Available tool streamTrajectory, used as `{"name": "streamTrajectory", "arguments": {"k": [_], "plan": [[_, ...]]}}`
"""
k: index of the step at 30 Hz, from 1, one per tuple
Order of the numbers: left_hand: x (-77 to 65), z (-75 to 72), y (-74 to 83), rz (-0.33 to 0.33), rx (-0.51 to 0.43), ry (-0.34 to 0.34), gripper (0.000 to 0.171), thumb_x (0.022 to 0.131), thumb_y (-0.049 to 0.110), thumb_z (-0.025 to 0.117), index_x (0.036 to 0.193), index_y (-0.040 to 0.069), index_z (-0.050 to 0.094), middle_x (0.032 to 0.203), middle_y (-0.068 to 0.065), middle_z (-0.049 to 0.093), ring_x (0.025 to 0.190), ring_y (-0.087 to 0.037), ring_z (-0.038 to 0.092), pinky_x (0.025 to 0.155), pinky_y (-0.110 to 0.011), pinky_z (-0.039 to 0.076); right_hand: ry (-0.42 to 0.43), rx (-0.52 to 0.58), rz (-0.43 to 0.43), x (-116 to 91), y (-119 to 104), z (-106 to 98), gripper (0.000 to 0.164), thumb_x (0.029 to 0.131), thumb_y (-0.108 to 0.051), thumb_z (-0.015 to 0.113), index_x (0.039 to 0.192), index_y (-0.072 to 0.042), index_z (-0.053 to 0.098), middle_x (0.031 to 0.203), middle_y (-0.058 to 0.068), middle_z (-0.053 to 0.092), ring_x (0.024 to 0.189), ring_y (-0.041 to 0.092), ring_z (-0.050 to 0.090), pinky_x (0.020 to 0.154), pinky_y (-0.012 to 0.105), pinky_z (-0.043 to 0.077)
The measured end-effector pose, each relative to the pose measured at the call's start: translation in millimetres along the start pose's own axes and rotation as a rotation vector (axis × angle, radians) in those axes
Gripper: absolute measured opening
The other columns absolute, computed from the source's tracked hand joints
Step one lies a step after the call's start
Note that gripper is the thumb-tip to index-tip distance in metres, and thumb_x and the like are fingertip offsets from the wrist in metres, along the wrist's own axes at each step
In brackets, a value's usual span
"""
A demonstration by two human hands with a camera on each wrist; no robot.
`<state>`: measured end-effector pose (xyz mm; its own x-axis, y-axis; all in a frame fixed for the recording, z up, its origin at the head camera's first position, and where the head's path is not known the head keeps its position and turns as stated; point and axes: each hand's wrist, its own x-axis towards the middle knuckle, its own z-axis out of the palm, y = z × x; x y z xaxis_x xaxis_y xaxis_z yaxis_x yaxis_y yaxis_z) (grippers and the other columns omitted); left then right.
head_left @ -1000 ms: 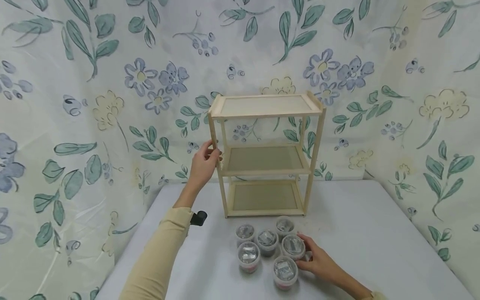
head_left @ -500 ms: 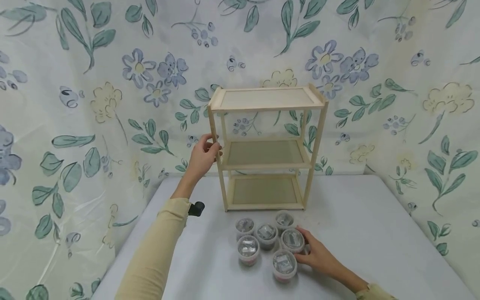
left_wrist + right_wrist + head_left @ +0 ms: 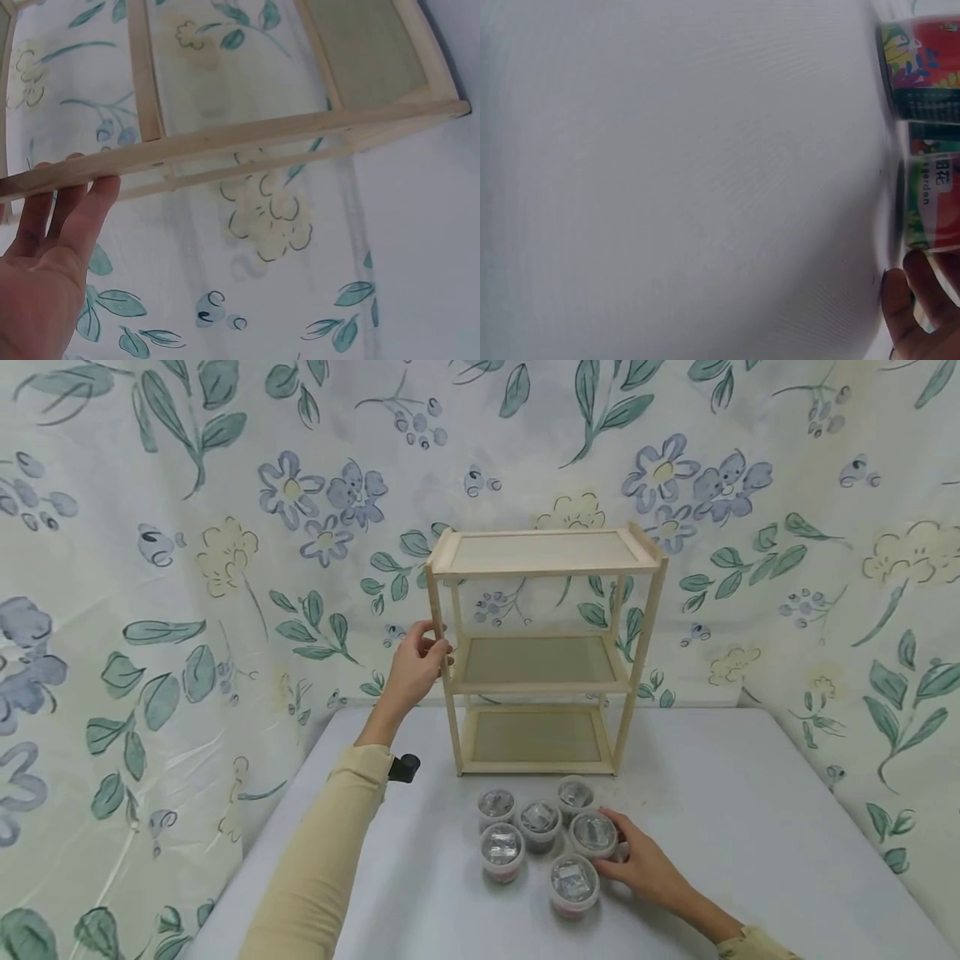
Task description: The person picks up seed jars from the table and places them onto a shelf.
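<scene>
A small three-tier wooden shelf [image 3: 542,688] stands on the white table. My left hand [image 3: 414,670] holds its front left post [image 3: 225,139] around mid-height, fingertips touching the wood. In front of the shelf, several clear-lidded plastic tubs stand in a loose cluster. My right hand [image 3: 647,868] grips the rightmost tub [image 3: 595,833], with thumb and fingers at its right side. Another tub [image 3: 573,883] stands just in front of it. In the right wrist view, the fingers [image 3: 922,292] lie against a tub with a red and green label [image 3: 934,199].
All three shelf tiers are bare. More tubs, including a front left one [image 3: 502,850] and a middle one [image 3: 539,823], stand close together on the table [image 3: 720,810]. A floral-patterned cloth [image 3: 360,568] hangs behind and at both sides. A black device sits at the left wrist.
The head view has shifted slightly, so everything sits a little higher in it. Both hands keep their places on the shelf post and the tub.
</scene>
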<state>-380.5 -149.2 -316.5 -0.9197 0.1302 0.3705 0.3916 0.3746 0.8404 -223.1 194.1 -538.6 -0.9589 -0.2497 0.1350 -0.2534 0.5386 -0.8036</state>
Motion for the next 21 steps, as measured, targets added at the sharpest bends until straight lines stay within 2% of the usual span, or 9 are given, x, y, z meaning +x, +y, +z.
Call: {"name": "streamTrajectory", "arguments": {"k": [7, 21], "plan": [[1.5, 4.3, -4.6, -0.006, 0.026, 0.012, 0.036, 0.104, 0.020, 0.048, 0.138, 0.010, 0.046, 0.111, -0.022, 0.063, 0.100, -0.034, 0.066, 0.087, -0.046, 0.056, 0.005, 0.010, 0.017, -1.6, 1.5, -7.4, 0.079, 0.081, -0.029, 0.081, 0.145, -0.002, 0.041, 0.133, 0.017, 0.058, 0.104, 0.024, 0.060, 0.077, 0.026, 0.051], [4.5, 4.2, -2.4, 0.012, 0.042, 0.039, 0.035, 0.103, 0.014, 0.049, 0.137, 0.008, 0.047, 0.109, -0.022, 0.064, 0.098, -0.035, 0.067, 0.086, -0.048, 0.056, 0.043, 0.006, -0.034, 3.1, -7.0, -32.6, 0.075, 0.084, -0.025, 0.079, 0.145, -0.003, 0.041, 0.131, 0.017, 0.058, 0.092, 0.008, 0.057, 0.070, 0.023, 0.052]]}}
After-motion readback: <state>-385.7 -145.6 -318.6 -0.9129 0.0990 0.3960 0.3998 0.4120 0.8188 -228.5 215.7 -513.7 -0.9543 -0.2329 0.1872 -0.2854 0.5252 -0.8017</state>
